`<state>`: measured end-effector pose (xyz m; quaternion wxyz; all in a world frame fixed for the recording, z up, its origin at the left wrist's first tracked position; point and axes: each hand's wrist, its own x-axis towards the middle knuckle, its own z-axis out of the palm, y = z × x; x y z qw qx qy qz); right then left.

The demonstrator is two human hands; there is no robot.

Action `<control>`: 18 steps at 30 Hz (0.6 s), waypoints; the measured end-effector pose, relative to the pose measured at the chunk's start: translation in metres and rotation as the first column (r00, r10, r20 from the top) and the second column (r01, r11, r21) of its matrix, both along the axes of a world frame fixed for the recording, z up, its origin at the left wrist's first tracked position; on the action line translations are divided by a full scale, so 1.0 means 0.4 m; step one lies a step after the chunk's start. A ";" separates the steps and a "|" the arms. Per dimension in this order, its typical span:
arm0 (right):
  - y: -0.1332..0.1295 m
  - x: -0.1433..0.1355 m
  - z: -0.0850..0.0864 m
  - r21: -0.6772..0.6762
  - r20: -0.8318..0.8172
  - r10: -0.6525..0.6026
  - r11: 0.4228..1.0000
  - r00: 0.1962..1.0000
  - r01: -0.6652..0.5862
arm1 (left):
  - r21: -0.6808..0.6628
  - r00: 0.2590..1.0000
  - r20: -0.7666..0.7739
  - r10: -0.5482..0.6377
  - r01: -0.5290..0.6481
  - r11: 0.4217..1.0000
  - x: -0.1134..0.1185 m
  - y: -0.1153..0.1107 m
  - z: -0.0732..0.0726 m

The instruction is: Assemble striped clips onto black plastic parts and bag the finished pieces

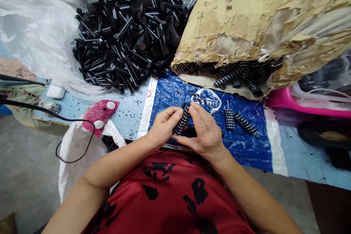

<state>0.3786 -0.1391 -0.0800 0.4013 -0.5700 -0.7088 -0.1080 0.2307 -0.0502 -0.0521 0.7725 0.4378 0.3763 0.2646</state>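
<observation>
Just above the table's front edge, a black rod (181,123) covered in rows of small white characters is held between both hands. My left hand (164,126) pinches it from the left, thumb along its upper part. My right hand (205,131) is closed around its other side, with fingers at the top end and the thumb near the lower end. Two similar character-covered pieces, one upright in view (229,119) and one slanted (246,124), lie on the blue plastic sheet (252,150) to the right. More such pieces (238,75) spill from a torn yellow sack (233,14).
A large heap of glossy black plastic parts (126,36) lies on clear plastic at the back left. A pink pouch (95,113) rests over a white bag (74,150) at the table edge, crossed by a black cable (49,109). A pink basket (282,98) stands right.
</observation>
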 end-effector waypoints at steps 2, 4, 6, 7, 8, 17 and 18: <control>-0.001 -0.001 0.001 -0.035 0.012 0.006 0.999 1.000 -0.006 | -0.136 0.997 0.059 -0.046 0.054 0.989 -0.006 0.010 0.002; -0.001 -0.002 0.002 -0.069 -0.001 0.041 0.997 0.999 -0.041 | -0.270 0.989 0.087 -0.117 0.136 0.953 -0.013 0.021 0.005; -0.001 -0.002 0.000 -0.120 -0.052 0.081 0.989 0.995 -0.087 | -0.386 0.979 0.103 -0.173 0.200 0.901 -0.019 0.030 0.003; 0.000 -0.002 -0.003 -0.149 -0.087 0.096 0.983 0.992 -0.109 | -0.417 0.978 0.101 -0.182 0.208 0.885 -0.021 0.033 0.000; -0.001 -0.002 -0.008 -0.174 -0.122 0.102 0.977 0.987 -0.123 | -0.419 0.981 0.090 -0.174 0.196 0.887 -0.025 0.037 -0.005; -0.069 0.029 -0.052 -0.355 0.120 0.004 0.934 0.993 0.039 | 0.653 0.856 -0.509 0.092 0.315 0.689 -0.162 0.158 -0.060; -0.070 0.033 -0.045 -0.329 0.111 -0.013 0.943 0.994 0.049 | 0.661 0.804 -0.588 0.092 0.412 0.627 -0.176 0.171 -0.059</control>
